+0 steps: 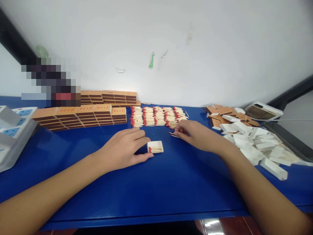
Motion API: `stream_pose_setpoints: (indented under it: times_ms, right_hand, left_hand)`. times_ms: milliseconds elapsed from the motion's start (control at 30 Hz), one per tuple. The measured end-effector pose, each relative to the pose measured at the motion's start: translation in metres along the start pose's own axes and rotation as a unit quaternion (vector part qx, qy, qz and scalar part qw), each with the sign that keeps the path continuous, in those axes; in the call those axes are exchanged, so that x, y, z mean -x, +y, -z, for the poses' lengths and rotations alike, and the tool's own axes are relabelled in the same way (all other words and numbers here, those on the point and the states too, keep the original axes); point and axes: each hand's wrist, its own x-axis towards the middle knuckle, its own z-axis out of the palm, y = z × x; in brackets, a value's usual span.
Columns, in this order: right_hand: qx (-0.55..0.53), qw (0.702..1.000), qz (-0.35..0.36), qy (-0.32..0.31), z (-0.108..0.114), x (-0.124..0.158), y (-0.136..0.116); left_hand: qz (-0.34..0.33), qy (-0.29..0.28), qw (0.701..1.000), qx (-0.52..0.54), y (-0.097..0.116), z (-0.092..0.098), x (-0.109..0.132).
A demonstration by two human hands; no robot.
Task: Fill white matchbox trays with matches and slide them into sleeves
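On the blue table lies a small white matchbox tray (158, 144) with several red-tipped matches (155, 149) inside. My left hand (126, 148) grips its left end between thumb and fingers. To the right, my right hand (193, 133) is closed in a pinch on a few matches (173, 134), their dark-red tips pointing left. Just beyond it, loose matches (157, 117) are spread in several rows, red heads mostly to the left.
Stacked orange matchboxes (85, 116) stand at the back left. White empty trays (259, 140) and loose orange covers (220, 116) are heaped at the right, beside a white device (264, 109). A white plastic container (14, 130) sits at the left edge. A wall (186, 39) rises behind.
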Motion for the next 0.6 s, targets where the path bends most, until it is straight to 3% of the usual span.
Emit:
stream_pose_setpoints:
  times_ms: [300, 500, 600]
  right_hand:
    - [0.003, 0.999, 0.035, 0.008, -0.003, -0.001, 0.001]
    - [-0.121, 0.989, 0.083, 0.012, -0.008, 0.009, -0.035]
    - [-0.126, 0.985, 0.116, 0.001, -0.019, 0.012, -0.052]
  left_hand:
    - [0.001, -0.005, 1.000, -0.002, 0.000, 0.000, 0.000]
    - [-0.002, -0.011, 1.000, -0.003, 0.001, 0.001, -0.001]
    - [-0.006, -0.013, 1.000, -0.009, 0.002, 0.001, -0.001]
